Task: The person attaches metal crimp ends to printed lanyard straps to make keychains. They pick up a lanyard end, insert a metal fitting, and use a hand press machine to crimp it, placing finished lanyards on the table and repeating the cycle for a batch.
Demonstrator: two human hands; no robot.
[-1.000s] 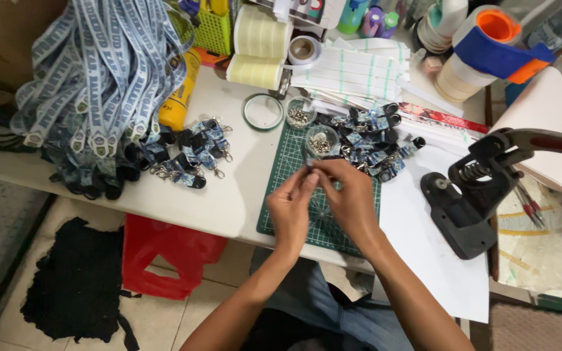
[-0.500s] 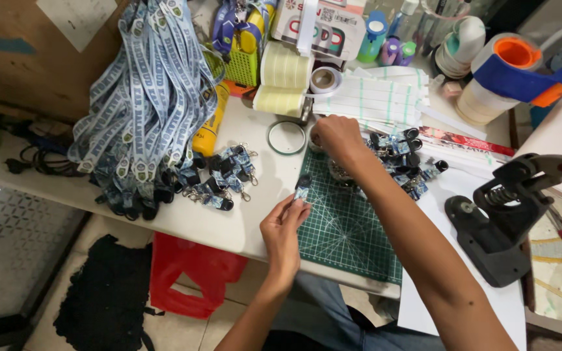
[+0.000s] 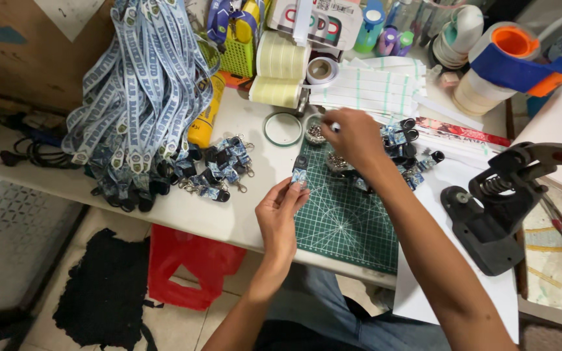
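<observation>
in the head view, the left hand (image 3: 281,218) was closed in a pinch on a small blue-and-black printed strap loop (image 3: 300,173), held up over the near left edge of the green gridded cutting mat (image 3: 343,224). the right hand (image 3: 357,140) reached to the mat's far edge, its fingers curled down over a small round dish of silver metal bits (image 3: 315,132); whether it had anything in its grip could not be told.

as a judgement of progress: a cluster of finished blue strap pieces with metal clasps (image 3: 219,170) lay on the white worktop (image 3: 229,214) left of the mat, beside a hanging bundle of blue-and-white printed lanyards (image 3: 141,97) at the far left corner. another heap of black-and-blue strap pieces (image 3: 406,153) sat near the mat's far right corner, seemingly not yet fitted, so a good share looked done and a share remained. a black lever hand press (image 3: 495,214) stood at the right edge, untouched.
</observation>
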